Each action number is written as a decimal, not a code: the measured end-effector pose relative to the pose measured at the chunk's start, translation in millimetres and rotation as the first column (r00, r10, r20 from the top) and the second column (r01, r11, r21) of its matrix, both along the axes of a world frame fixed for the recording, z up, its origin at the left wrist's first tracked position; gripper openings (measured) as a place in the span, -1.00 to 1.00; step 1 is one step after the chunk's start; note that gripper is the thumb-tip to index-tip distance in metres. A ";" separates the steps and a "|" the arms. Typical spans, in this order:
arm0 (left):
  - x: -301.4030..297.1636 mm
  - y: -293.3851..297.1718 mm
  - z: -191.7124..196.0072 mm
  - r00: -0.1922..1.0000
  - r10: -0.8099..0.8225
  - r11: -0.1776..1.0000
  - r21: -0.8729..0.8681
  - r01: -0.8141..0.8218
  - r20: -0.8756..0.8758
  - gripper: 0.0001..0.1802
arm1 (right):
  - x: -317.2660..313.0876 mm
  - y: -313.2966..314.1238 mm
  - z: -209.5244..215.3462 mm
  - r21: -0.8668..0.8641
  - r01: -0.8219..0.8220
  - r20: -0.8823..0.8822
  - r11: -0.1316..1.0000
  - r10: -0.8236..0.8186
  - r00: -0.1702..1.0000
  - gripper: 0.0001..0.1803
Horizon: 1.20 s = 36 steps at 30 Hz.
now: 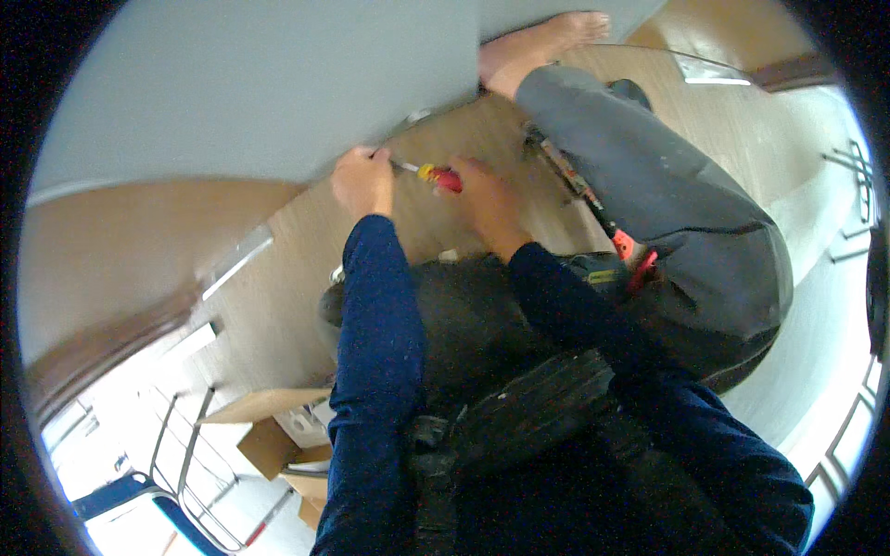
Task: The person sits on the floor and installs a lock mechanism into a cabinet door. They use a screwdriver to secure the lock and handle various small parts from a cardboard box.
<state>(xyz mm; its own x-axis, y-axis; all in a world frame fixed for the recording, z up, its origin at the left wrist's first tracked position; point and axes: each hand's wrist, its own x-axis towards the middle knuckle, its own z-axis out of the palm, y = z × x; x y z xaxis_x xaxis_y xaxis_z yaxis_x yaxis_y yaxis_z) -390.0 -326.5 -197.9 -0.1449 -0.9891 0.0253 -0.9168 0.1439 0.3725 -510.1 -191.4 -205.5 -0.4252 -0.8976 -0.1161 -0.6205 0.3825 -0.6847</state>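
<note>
Over the wooden floor, my right hand [489,202], smeared by motion, has its fingers at the red end of a screwdriver [428,173] with a yellow and red handle. The screwdriver's shaft points left, toward my left hand [362,181]. Closed in a pinch, the left fingers sit by the lower edge of a large grey panel [278,93]. What they pinch is too small to make out, and the screwdriver's tip is hard to see there.
A long dark tool [575,181] with a red-orange end lies beside my bent leg [667,167]. A bare foot [547,42] rests against the panel. At lower left stand an opened cardboard box [269,445] and a metal-framed chair [158,500]. Small pale pieces [448,255] lie near my other leg.
</note>
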 end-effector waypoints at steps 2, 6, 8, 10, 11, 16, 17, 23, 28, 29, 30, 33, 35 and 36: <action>-8.1 6.0 8.6 0.999 -0.038 0.999 -0.006 0.038 -0.020 -0.72 | -0.5 5.1 -9.3 -0.017 0.035 -0.014 0.999 -0.035 0.999 -0.60; -6.1 5.5 16.1 0.999 0.034 0.996 0.081 -0.033 -0.014 -0.75 | 14.4 18.3 0.6 0.019 0.065 0.005 0.998 -0.065 0.998 -0.66; -6.2 3.3 14.0 0.998 0.052 0.992 0.111 -0.055 0.026 -0.76 | 13.3 23.6 6.7 0.005 0.078 0.032 0.997 -0.078 0.996 -0.67; -6.1 3.6 9.3 1.000 0.021 0.995 0.102 -0.021 -0.004 -0.74 | 11.6 31.1 6.2 -0.052 0.086 0.089 0.995 -0.081 0.993 -0.66; -5.4 3.5 6.9 1.000 0.009 0.995 0.097 -0.008 -0.018 -0.73 | 12.0 34.5 6.0 -0.014 0.139 0.124 0.990 -0.137 0.983 -0.66; -14.3 12.1 17.0 0.942 0.136 0.936 0.352 -0.020 -0.306 -0.73 | 16.0 45.2 8.3 0.051 0.326 0.331 0.944 -0.324 0.886 -0.65; -20.4 17.1 25.4 0.850 0.239 0.875 0.483 0.021 -0.470 -0.73 | 15.3 47.5 11.4 0.010 0.341 0.365 0.940 -0.321 0.874 -0.65; -15.2 8.9 -10.2 0.235 0.677 0.622 0.713 0.322 -0.697 -0.79 | 40.6 43.2 19.5 -0.050 0.359 0.452 0.932 -0.299 0.840 -0.66; -16.2 5.0 -15.8 0.194 0.717 0.596 0.733 0.328 -0.669 -0.80 | 43.2 43.5 22.2 -0.076 0.373 0.473 0.925 -0.296 0.830 -0.67; -15.6 4.6 -17.3 0.184 0.716 0.597 0.727 0.339 -0.673 -0.80 | 43.2 43.3 21.6 -0.067 0.368 0.470 0.928 -0.296 0.831 -0.67; -17.1 5.7 -15.6 0.181 0.710 0.602 0.720 0.346 -0.681 -0.80 | 42.4 42.7 20.2 -0.056 0.363 0.467 0.930 -0.297 0.833 -0.67; -20.4 6.8 -12.3 0.192 0.689 0.613 0.704 0.358 -0.698 -0.80 | 41.8 41.6 18.2 -0.031 0.371 0.463 0.928 -0.316 0.828 -0.67; -20.1 5.3 -12.2 0.228 0.673 0.616 0.703 0.355 -0.704 -0.81 | 42.0 40.7 18.6 -0.027 0.374 0.474 0.927 -0.317 0.821 -0.67; -19.8 4.3 -13.7 0.236 0.657 0.624 0.692 0.364 -0.716 -0.81 | 41.5 40.8 17.9 -0.030 0.373 0.485 0.927 -0.312 0.817 -0.66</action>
<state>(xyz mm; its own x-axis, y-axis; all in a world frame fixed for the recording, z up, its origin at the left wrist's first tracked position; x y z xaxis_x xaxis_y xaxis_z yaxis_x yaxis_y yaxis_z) -409.8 -322.2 -211.6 -0.3715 -0.7228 -0.5827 0.1717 -0.6703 0.7219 -468.6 -150.6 -187.6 -0.6307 -0.7235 -0.2807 -0.0626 0.4079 -0.9109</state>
